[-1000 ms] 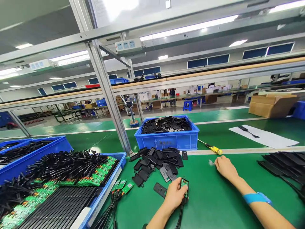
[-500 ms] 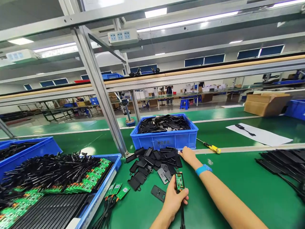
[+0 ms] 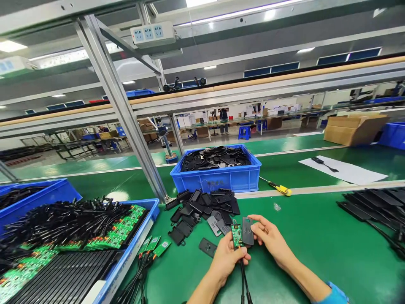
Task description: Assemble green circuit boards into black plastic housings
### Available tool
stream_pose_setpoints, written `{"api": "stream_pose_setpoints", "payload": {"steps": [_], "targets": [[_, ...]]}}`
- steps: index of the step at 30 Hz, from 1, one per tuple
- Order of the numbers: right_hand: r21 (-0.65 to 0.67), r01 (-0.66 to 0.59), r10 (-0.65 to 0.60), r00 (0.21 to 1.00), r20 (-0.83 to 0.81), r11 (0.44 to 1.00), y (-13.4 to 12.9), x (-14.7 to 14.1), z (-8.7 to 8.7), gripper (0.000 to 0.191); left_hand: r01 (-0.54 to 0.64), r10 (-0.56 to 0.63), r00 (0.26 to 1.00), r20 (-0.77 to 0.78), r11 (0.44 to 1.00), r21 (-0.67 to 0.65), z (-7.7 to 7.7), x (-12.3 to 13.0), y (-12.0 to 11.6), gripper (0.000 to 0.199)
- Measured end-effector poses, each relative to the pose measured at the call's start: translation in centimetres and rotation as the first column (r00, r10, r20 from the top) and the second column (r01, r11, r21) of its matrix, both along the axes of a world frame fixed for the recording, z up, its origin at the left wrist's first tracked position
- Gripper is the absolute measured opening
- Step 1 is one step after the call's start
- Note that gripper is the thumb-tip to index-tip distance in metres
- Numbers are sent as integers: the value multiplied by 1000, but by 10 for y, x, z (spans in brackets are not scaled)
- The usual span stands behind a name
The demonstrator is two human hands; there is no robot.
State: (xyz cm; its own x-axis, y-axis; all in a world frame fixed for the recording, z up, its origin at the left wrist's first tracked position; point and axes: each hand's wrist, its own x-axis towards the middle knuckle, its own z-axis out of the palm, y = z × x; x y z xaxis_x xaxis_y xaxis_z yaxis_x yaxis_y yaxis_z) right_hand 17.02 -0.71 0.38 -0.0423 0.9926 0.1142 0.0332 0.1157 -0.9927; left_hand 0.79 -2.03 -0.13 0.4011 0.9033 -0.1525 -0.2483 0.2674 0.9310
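Observation:
My left hand [image 3: 228, 258] is closed on a green circuit board [image 3: 236, 236] with black cables [image 3: 244, 280] trailing down from it toward the bottom edge. Whether a black case half lies under the board is hard to see. Just to the right, my right hand [image 3: 268, 236] pinches a black plastic cover [image 3: 247, 231] by its right edge, held upright close beside the board. Beyond both hands lies a heap of black plastic case parts [image 3: 202, 207]. One loose black cover [image 3: 207, 247] rests on the green tabletop left of my left hand.
Behind the heap stands a blue bin [image 3: 218, 179] full of black parts, with a yellow-handled screwdriver [image 3: 281, 188] beside it. At left, a blue tray [image 3: 126, 261] holds wired boards; several more boards [image 3: 153, 244] lie near it. Finished-looking black units [image 3: 373, 207] are piled at right.
My right hand has come back from the heap by the blue bin and now holds a black cover next to the board. My left hand keeps its hold. The view has shifted slightly.

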Motion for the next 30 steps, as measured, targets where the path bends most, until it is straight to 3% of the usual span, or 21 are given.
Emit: {"api": "stream_pose_setpoints", "payload": {"steps": [6, 14, 19, 22, 27, 30], "targets": [[-62, -128, 125, 991, -49, 990, -6, -10, -4, 49, 99, -99, 994, 45, 995, 19, 4, 1, -3, 56], [-81, -165, 161, 986, -46, 983, -7, -3, -6, 45, 91, -93, 995, 47, 995, 42, 1, 1, 0, 59], [-125, -162, 155, 986, -64, 979, -9, -8, -5, 54, 71, -67, 996, -57, 994, 82, 4, 3, -3, 44], [-173, -174, 167, 985, -54, 970, -7, -6, -3, 52, 88, -74, 989, -128, 990, 107, 3, 4, -4, 51], [-167, -163, 174, 983, 52, 972, -3, -4, -5, 47, 95, -84, 987, -134, 993, 73, -1, 10, -6, 44], [-85, -51, 73, 958, 277, 995, -4, -9, -10, 50, 39, -37, 997, -68, 999, 33, 0, 16, -8, 51]]}}
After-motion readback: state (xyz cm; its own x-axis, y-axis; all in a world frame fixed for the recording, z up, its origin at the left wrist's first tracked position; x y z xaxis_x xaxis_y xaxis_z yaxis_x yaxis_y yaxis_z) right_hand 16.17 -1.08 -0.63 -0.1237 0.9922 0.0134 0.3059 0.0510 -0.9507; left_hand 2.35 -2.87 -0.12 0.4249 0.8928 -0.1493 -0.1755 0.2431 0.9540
